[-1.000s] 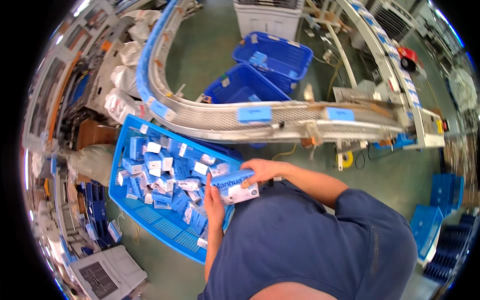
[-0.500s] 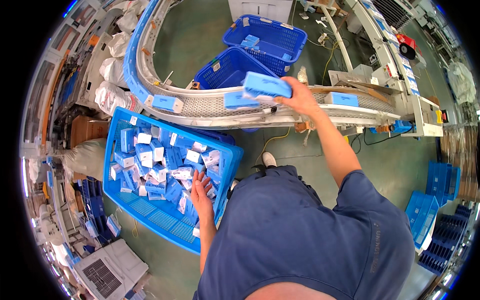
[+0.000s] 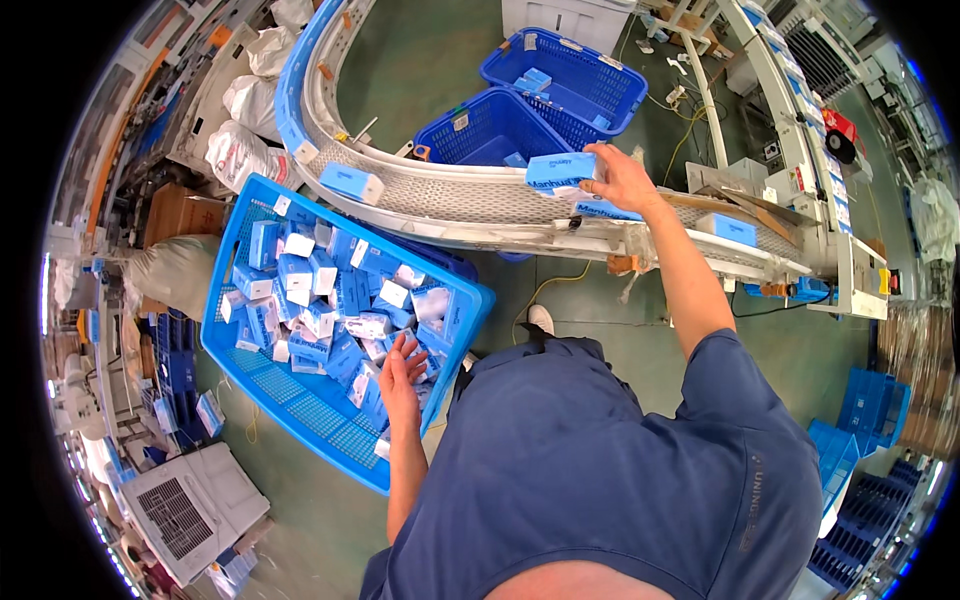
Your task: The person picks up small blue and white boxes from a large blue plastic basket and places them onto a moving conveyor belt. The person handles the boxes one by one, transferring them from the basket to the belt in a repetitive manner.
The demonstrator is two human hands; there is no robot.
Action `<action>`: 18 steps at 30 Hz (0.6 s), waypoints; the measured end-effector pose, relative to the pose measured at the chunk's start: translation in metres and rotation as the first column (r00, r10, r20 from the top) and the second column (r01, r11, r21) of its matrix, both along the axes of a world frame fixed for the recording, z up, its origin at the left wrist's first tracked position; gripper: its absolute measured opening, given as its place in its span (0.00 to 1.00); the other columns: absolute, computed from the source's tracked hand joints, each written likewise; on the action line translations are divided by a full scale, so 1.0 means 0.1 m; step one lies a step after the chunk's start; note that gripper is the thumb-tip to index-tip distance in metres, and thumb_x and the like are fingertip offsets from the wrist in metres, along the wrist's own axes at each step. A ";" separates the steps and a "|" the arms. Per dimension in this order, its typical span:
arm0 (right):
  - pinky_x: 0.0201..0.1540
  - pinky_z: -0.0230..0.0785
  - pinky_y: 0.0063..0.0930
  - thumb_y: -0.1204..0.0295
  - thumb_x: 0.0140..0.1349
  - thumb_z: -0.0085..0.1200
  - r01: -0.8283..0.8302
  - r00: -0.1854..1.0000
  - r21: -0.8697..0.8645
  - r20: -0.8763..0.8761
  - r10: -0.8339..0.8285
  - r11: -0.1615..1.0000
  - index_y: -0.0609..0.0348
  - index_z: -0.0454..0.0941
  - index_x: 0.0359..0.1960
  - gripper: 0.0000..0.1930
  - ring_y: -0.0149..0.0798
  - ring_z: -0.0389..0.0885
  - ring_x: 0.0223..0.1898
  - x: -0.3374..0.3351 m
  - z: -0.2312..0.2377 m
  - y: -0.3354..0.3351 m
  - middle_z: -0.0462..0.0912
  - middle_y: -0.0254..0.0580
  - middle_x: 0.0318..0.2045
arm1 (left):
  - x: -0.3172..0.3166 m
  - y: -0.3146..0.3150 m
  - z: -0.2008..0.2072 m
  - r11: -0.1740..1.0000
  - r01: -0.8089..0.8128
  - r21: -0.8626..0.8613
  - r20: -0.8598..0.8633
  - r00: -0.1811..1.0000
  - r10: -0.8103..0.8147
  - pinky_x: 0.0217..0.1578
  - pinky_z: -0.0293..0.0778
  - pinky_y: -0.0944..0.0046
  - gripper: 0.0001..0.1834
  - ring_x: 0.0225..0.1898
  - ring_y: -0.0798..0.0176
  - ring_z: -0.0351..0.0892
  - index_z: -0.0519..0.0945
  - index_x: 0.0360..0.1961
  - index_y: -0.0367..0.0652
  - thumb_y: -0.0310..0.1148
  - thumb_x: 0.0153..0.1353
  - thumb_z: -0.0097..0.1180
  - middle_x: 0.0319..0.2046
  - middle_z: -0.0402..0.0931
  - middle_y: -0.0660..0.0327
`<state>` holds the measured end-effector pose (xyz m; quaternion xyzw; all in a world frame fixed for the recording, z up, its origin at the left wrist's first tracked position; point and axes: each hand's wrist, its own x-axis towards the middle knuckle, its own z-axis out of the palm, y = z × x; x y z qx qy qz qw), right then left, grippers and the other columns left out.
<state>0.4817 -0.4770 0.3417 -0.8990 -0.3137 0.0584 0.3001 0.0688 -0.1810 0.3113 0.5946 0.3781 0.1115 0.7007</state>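
Observation:
My right hand [image 3: 622, 180] is closed on the end of a blue-and-white pack [image 3: 560, 171] above the curved conveyor. Just below my right fingers, a second blue pack [image 3: 606, 209] is partly covered by the hand. Fingers apart, my left hand [image 3: 402, 370] hovers palm up at the right side of a light-blue crate [image 3: 290, 412], with nothing in it. Many similar packs [image 3: 348, 292] lie jumbled in that crate, close to my left fingers.
The conveyor [image 3: 440, 190] curves across in front of me, carrying a pack at the left [image 3: 351, 183] and another at the right [image 3: 727, 229]. Two dark-blue baskets [image 3: 600, 70] stand beyond it. White sacks [image 3: 240, 155] line the left; a grey fan unit [image 3: 195, 510] sits at lower left.
My view has shifted slightly. The pack in my right hand has tilted and moved a little right; a pack now shows below my fingers, where earlier one lay left of it. My left hand stays open.

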 end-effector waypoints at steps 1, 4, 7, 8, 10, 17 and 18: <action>0.43 0.72 0.39 0.56 0.52 0.67 0.017 0.998 -0.003 -0.053 -0.017 1.000 0.51 0.72 0.58 0.32 0.46 0.80 0.39 0.01 0.04 0.04 0.78 0.46 0.46 | -0.01 0.01 0.00 1.000 -0.003 0.003 -0.010 1.000 0.003 0.51 0.75 0.60 0.29 0.51 0.58 0.80 0.69 0.66 0.37 0.49 0.75 0.41 0.56 0.76 0.50; 0.38 0.72 0.33 0.59 0.52 0.68 0.124 0.975 0.044 -0.192 -0.114 0.991 0.53 0.72 0.58 0.32 0.38 0.80 0.32 -0.07 0.33 0.08 0.79 0.45 0.41 | -0.07 0.09 -0.04 1.000 -0.019 0.009 -0.022 1.000 0.019 0.50 0.75 0.60 0.28 0.50 0.57 0.81 0.71 0.64 0.37 0.49 0.75 0.42 0.54 0.78 0.50; 0.35 0.73 0.29 0.62 0.53 0.69 0.210 0.959 0.252 -0.239 -0.150 0.945 0.54 0.72 0.58 0.31 0.34 0.79 0.29 0.07 -0.04 -0.31 0.80 0.43 0.36 | -0.09 0.17 -0.09 0.999 -0.033 -0.013 -0.009 0.999 0.032 0.49 0.77 0.61 0.28 0.48 0.57 0.82 0.71 0.63 0.37 0.48 0.75 0.43 0.53 0.79 0.51; 0.36 0.73 0.29 0.62 0.53 0.69 0.223 0.957 0.309 -0.249 -0.148 0.924 0.54 0.72 0.59 0.31 0.34 0.80 0.29 0.10 -0.16 -0.41 0.80 0.43 0.36 | -0.10 0.17 -0.10 0.999 -0.045 -0.023 -0.005 0.999 0.045 0.48 0.78 0.62 0.28 0.48 0.57 0.83 0.71 0.63 0.37 0.48 0.75 0.43 0.52 0.79 0.51; 0.36 0.74 0.28 0.64 0.55 0.68 0.203 0.949 0.261 -0.291 -0.124 0.944 0.58 0.69 0.60 0.32 0.34 0.81 0.32 0.06 -0.34 -0.48 0.80 0.45 0.42 | -0.12 0.17 -0.13 0.996 -0.068 -0.052 -0.014 0.998 0.067 0.47 0.78 0.62 0.27 0.47 0.57 0.83 0.72 0.62 0.36 0.47 0.75 0.43 0.51 0.80 0.51; 0.42 0.76 0.29 0.69 0.58 0.66 0.252 0.932 0.363 -0.342 -0.123 0.897 0.61 0.68 0.60 0.30 0.33 0.81 0.37 -0.02 -0.34 -0.39 0.79 0.44 0.44 | -0.12 0.22 -0.15 0.997 -0.036 -0.066 -0.066 0.997 0.032 0.48 0.77 0.61 0.26 0.48 0.58 0.82 0.73 0.61 0.37 0.47 0.75 0.42 0.52 0.79 0.51; 0.42 0.76 0.30 0.69 0.58 0.66 0.266 0.928 0.369 -0.350 -0.132 0.891 0.61 0.68 0.60 0.29 0.33 0.81 0.37 -0.01 -0.35 -0.46 0.79 0.44 0.44 | -0.11 0.24 -0.14 0.997 -0.034 -0.062 -0.070 0.997 0.029 0.48 0.76 0.61 0.26 0.48 0.57 0.82 0.73 0.61 0.37 0.47 0.75 0.42 0.52 0.79 0.51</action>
